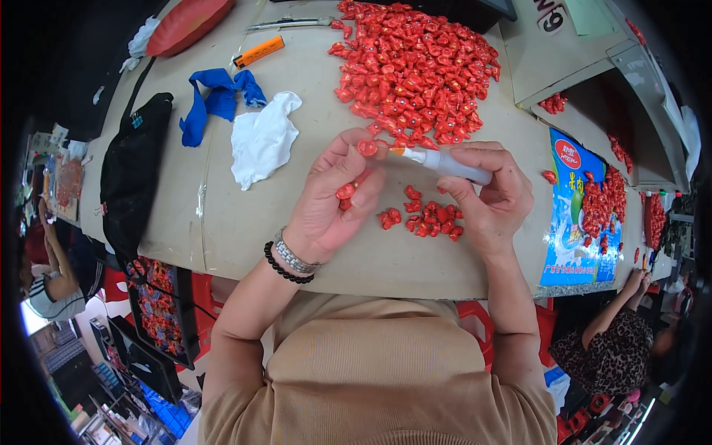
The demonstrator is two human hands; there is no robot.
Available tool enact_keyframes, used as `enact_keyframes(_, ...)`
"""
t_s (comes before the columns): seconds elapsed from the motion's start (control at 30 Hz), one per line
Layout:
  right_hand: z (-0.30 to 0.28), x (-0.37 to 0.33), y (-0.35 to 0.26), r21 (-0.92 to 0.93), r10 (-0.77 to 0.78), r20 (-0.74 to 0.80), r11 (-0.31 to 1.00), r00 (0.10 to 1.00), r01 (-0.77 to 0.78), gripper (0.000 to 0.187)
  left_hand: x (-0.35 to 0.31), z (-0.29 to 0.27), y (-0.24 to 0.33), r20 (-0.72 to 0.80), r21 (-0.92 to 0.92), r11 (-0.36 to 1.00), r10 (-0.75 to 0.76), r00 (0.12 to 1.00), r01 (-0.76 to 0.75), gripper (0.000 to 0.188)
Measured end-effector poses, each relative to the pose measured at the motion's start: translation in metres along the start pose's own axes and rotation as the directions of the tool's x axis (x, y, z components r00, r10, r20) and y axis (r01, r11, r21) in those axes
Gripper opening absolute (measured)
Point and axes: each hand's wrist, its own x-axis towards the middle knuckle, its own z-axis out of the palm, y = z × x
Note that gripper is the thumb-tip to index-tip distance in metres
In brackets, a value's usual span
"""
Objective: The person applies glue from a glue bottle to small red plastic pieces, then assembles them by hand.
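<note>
My left hand (335,185) is closed, pinching a small red plastic piece (367,147) between thumb and forefinger. Further red pieces (345,193) sit in its curled fingers. In my right hand (493,189) is a translucent squeeze bottle (456,166), lying nearly level. Its white and orange nozzle (404,152) points left, close to the pinched piece; whether they touch I cannot tell. On the table below, between my hands, lies a small group of red pieces (436,220). A large heap of similar pieces (415,70) spreads just beyond my hands.
Left on the table (245,237) are a white cloth (265,137), a blue cloth strip (215,100), an orange stick-like object (258,52) and a black bag (141,163). Right stands a grey shelf box (567,67), near a blue printed sheet (564,248) bearing red pieces. Other people work at both sides.
</note>
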Motion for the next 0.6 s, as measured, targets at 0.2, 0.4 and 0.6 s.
enact_keyframes(0.2, 0.0009, 0.0004, -0.0016, -0.006, -0.011, 0.004, 1.0, 1.0, 0.011, 0.03, -0.0009, 0.001, 0.0011, 0.001, 0.021, 1.0, 0.01, 1.0, -0.01, 0.011)
enact_keyframes(0.4, 0.0011, -0.0001, -0.0026, 0.012, 0.025, 0.006, 1.0, 1.0, -0.026, 0.03, -0.0006, 0.0012, 0.0018, 0.017, 0.021, 1.0, 0.015, 1.0, -0.015, 0.011)
enact_keyframes(0.6, 0.001, 0.0, -0.0007, 0.0, 0.026, 0.007, 1.0, 1.0, -0.026, 0.03, -0.0009, -0.0007, 0.0012, 0.027, 0.02, 1.0, 0.015, 1.0, -0.016, 0.012)
